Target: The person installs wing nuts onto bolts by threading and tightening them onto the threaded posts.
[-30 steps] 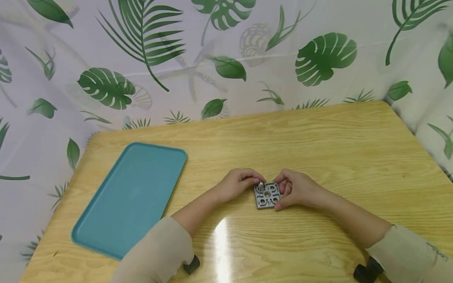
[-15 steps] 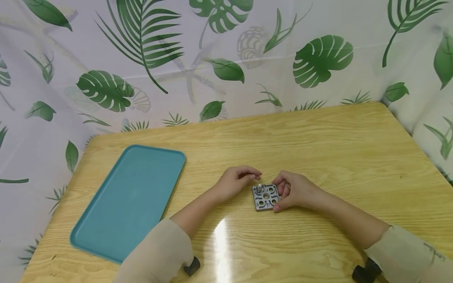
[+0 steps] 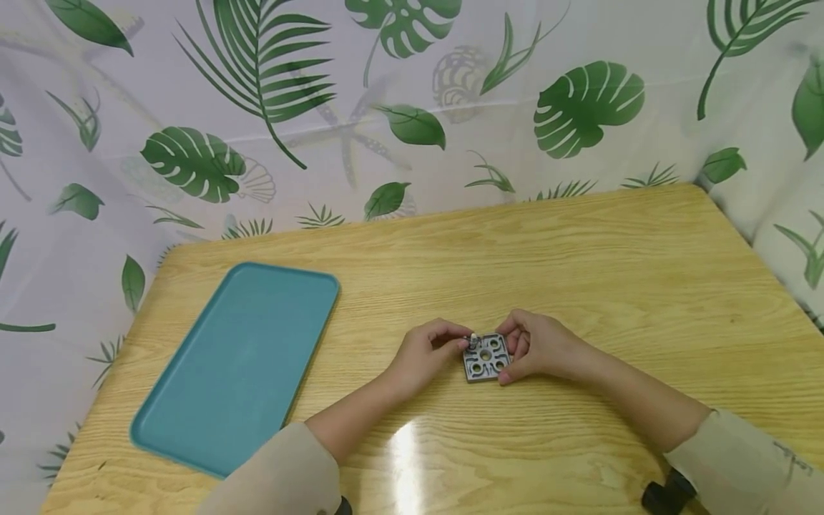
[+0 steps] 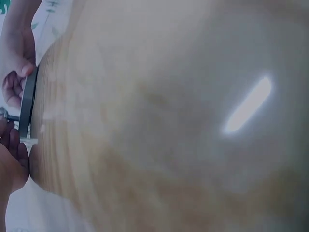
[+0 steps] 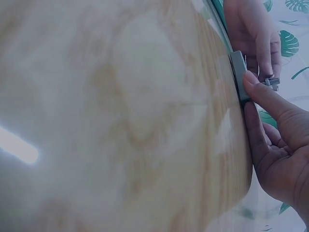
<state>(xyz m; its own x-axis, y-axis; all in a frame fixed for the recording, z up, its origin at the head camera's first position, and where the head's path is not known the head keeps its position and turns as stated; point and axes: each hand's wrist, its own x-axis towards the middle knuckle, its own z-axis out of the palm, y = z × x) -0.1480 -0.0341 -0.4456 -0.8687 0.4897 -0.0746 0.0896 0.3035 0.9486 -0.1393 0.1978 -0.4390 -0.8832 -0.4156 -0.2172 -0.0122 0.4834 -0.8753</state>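
A square grey metal plate (image 3: pixel 487 368) with round holes and curved slots lies near the middle of the table. My right hand (image 3: pixel 543 347) grips its right side, the thumb at the near corner and the fingers at the far one. From the plate's far left corner rises a small metal bolt (image 3: pixel 474 341). My left hand (image 3: pixel 421 357) pinches that bolt between thumb and forefinger. Seen edge-on in the right wrist view, the plate (image 5: pixel 238 72) has the bolt head (image 5: pixel 273 83) standing out from its face. The left fingers partly hide the bolt's shaft.
A blue-green tray (image 3: pixel 241 365) lies on the left of the wooden table (image 3: pixel 579 257), beside my left forearm. Behind the table hangs a leaf-patterned cloth (image 3: pixel 360 157). Light glares off the tabletop between my forearms.
Half a second ago my left fingers were lifted off the bolt; now they have come back down onto it. My right hand keeps its grip on the plate, which stays nearly in place.
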